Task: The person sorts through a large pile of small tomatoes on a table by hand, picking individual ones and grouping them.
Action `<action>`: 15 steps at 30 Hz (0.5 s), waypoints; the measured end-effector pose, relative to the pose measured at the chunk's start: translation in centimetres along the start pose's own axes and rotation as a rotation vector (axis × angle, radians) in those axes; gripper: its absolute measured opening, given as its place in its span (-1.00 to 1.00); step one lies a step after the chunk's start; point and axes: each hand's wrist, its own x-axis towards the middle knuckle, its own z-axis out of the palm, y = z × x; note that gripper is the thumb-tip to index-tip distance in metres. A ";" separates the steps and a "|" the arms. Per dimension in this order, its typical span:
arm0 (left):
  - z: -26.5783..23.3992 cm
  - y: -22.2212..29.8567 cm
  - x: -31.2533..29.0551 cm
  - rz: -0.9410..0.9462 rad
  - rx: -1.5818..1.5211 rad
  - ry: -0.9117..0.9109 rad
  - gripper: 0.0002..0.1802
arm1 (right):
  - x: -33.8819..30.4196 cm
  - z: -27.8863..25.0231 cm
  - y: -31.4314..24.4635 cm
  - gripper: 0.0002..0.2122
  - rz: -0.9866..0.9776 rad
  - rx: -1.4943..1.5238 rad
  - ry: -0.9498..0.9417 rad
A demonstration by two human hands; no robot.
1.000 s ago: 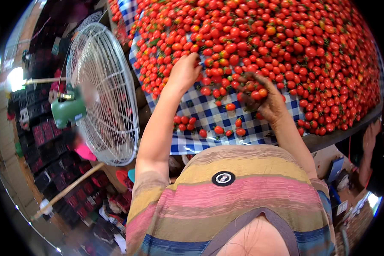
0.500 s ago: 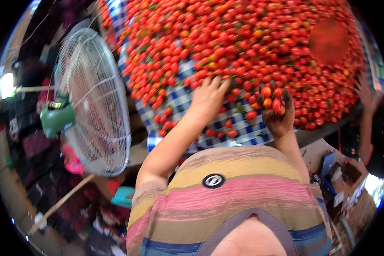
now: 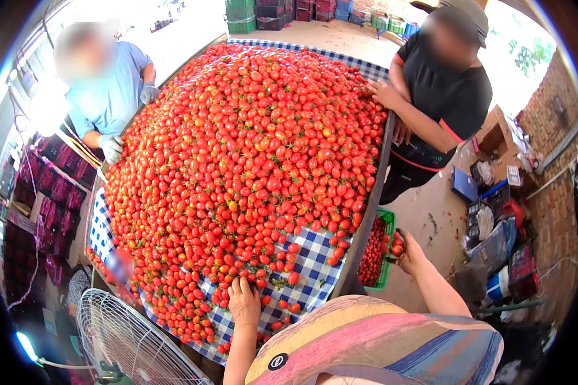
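Observation:
A large heap of red cherry tomatoes (image 3: 257, 147) covers a table spread with a blue-and-white checked cloth (image 3: 318, 256). At the heap's near edge my left hand (image 3: 244, 301) lies palm down, its fingers a little apart and touching some tomatoes. Beyond the table's right edge, my right hand (image 3: 412, 253) is curled round a few cherry tomatoes (image 3: 397, 244). It is above the rim of a green crate (image 3: 385, 276) that has many small red tomatoes in it. Part of this crate is hidden by the table edge.
A wire-guarded fan (image 3: 138, 340) stands at the near left. A co-worker in blue with gloves (image 3: 112, 147) is at the table's left, another in black (image 3: 453, 96) at its right. Stacked dark crates (image 3: 51, 192) line the left; boxes and clutter (image 3: 494, 218) sit at the right.
My right hand has gone from over the table, with tomatoes in it, out to the right beside the green crate. The left hand stays at the heap's edge. The view has turned and lifted.

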 end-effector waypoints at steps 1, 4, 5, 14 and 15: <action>-0.2 -0.4 -0.2 -0.004 -0.001 -0.005 -0.39 | 0.2 0.8 0.3 -0.57 -0.085 -0.286 0.091; 0.5 -1.3 0.8 -0.075 0.017 0.050 -0.44 | 2.5 1.5 0.6 -0.57 -0.545 -0.700 0.170; 1.1 -1.5 1.2 -0.038 0.031 0.110 -0.43 | 2.1 1.8 0.1 -0.59 -0.713 -0.730 0.155; 0.4 -1.8 -0.9 0.002 -0.036 0.081 -0.70 | -10.0 16.3 3.4 -0.79 -0.497 -0.519 -0.607; 0.4 -1.4 -0.3 -0.058 -0.026 0.110 -0.70 | -10.3 17.8 4.4 -0.80 -0.409 -0.531 -0.684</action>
